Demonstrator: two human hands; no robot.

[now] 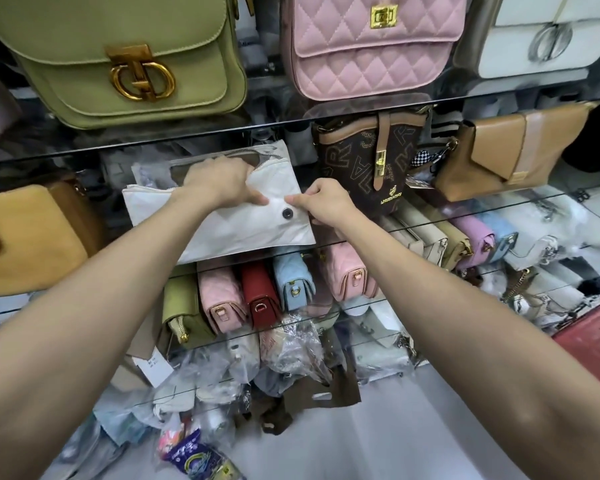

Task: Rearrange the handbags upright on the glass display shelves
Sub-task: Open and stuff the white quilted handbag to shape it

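On the upper glass shelf [278,119] stand a green handbag [118,60] and, to its right, a pink quilted handbag [371,46], both upright. On the shelf below, a white handbag [229,223] lies tilted with its zip open at the top, between a mustard handbag [32,240] and a brown lettered handbag [368,161]. The left hand [219,181] is closed over the white bag's open top edge, fingers reaching inside. The right hand [326,202] pinches the bag's front panel, just beside a dark snap button [287,213].
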